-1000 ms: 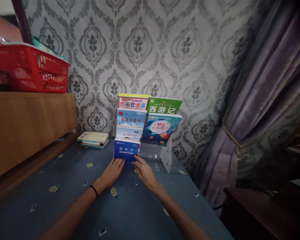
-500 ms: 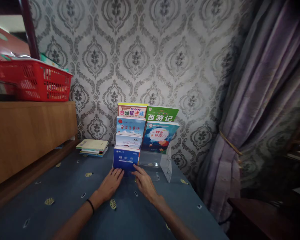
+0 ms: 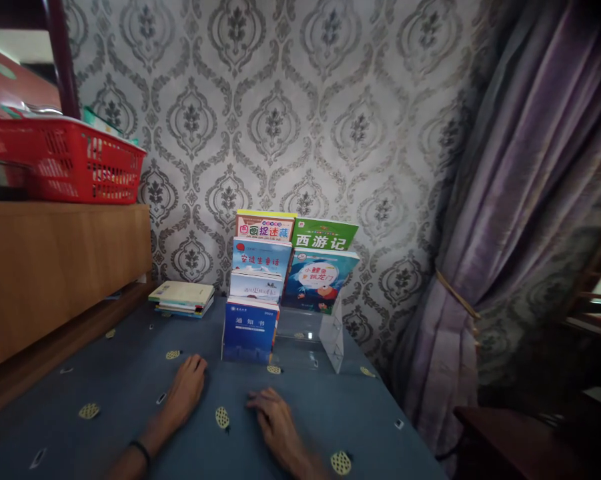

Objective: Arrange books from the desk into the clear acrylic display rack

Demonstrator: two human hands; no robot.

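A clear acrylic display rack [image 3: 333, 340] stands on the blue cloth and holds books in tiers. Its left column has a dark blue booklet [image 3: 251, 333] at the front, then a pale book [image 3: 255, 288], a light blue book [image 3: 261, 258] and a pink-and-yellow picture book [image 3: 265, 227] behind. On the right, a dark blue picture book [image 3: 320, 280] stands before a green book [image 3: 325, 232]. My left hand [image 3: 186, 388], a dark band at its wrist, is low over the cloth, loosely bent and empty. My right hand [image 3: 275, 421] is empty too, fingers loosely apart, nearer me than the rack.
Left of the rack lies a small stack of books [image 3: 183, 298]. A wooden cabinet [image 3: 65, 267] with a red plastic basket [image 3: 80, 160] on top borders the left side. A tied purple curtain [image 3: 460, 267] hangs at the right, above a dark piece of furniture [image 3: 505, 433].
Both hands have come away from the dark blue booklet. My left hand moved left and toward me, my right hand toward me. The booklet stays upright in the rack's front tier.
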